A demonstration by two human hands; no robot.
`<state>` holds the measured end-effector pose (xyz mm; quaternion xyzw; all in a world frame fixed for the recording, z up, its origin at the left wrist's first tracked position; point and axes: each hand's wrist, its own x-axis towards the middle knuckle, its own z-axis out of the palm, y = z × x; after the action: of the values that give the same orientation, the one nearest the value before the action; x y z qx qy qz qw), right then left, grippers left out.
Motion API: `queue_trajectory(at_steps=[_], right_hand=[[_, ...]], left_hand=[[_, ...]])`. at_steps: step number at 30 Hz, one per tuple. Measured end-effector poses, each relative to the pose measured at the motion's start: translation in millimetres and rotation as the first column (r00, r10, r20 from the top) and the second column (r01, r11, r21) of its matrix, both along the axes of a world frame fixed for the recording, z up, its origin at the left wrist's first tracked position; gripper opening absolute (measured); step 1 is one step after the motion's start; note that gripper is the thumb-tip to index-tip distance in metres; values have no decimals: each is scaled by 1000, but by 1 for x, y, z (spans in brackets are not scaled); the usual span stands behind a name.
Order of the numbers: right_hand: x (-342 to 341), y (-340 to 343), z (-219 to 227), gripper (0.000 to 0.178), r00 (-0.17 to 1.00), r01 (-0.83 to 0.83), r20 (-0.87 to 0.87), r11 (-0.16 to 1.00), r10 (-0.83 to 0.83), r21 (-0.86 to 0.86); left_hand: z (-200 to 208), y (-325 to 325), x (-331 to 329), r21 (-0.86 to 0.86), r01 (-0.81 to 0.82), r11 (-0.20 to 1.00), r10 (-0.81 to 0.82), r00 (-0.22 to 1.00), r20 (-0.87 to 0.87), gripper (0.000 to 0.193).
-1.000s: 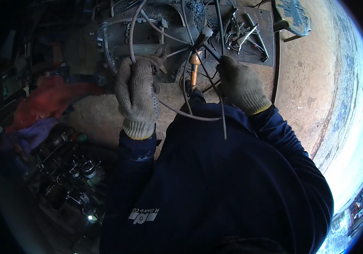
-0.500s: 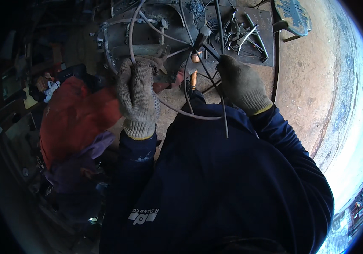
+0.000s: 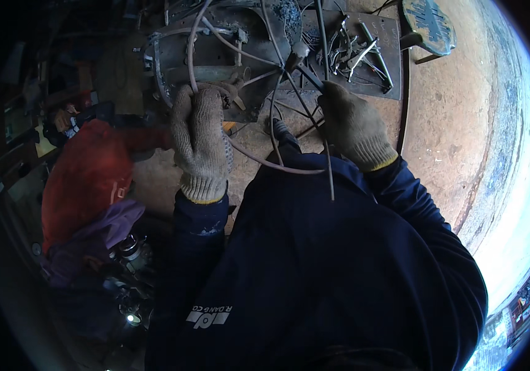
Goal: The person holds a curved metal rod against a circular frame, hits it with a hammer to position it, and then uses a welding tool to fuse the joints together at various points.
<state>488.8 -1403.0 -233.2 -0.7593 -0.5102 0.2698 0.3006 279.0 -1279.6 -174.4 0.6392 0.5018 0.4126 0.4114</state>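
My left hand (image 3: 202, 133), in a knitted work glove, is closed around a curved metal rod (image 3: 192, 52) of a frame of bent rods. Another rod (image 3: 277, 166) of this frame arcs past my lap. Gloved likewise, my right hand (image 3: 356, 128) grips the handle of a hammer (image 3: 297, 54). The hammer's head lies over or just above the spot where several rods meet; contact is unclear. Both palms are hidden.
Under the frame is a dark steel workbench (image 3: 258, 93). Clamps (image 3: 360, 59) and loose rods lie on its right side. A worn stool (image 3: 428, 26) stands at far right. To my left bends a co-worker in a red shirt (image 3: 85, 179).
The co-worker has moved back to the left, and the copper-coloured object near my foot has gone from view. My hammer's head has shifted slightly; my left hand stays in place.
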Motion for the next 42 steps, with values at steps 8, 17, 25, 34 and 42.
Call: queue_trajectory(at_steps=[8, 17, 25, 34, 42], right_hand=[[-1, -1, -6, 21, 999, 37, 11, 996, -38, 86], [16, -6, -15, 24, 982, 124, -159, 981, -99, 152], [31, -11, -29, 29, 988, 14, -153, 967, 25, 253], [21, 1, -21, 28, 994, -44, -89, 990, 56, 131], [17, 10, -5, 24, 999, -43, -31, 991, 40, -123]], left_hand=[[7, -5, 10, 135, 44, 990, -38, 998, -42, 25], [-13, -1, -20, 160, 160, 974, -105, 946, -307, 32], [16, -12, 9, -4, 174, 985, -172, 975, 142, 21], [30, -18, 25, -44, 180, 983, -173, 977, 121, 25], [10, -7, 5, 79, 56, 995, -47, 992, -114, 19]])
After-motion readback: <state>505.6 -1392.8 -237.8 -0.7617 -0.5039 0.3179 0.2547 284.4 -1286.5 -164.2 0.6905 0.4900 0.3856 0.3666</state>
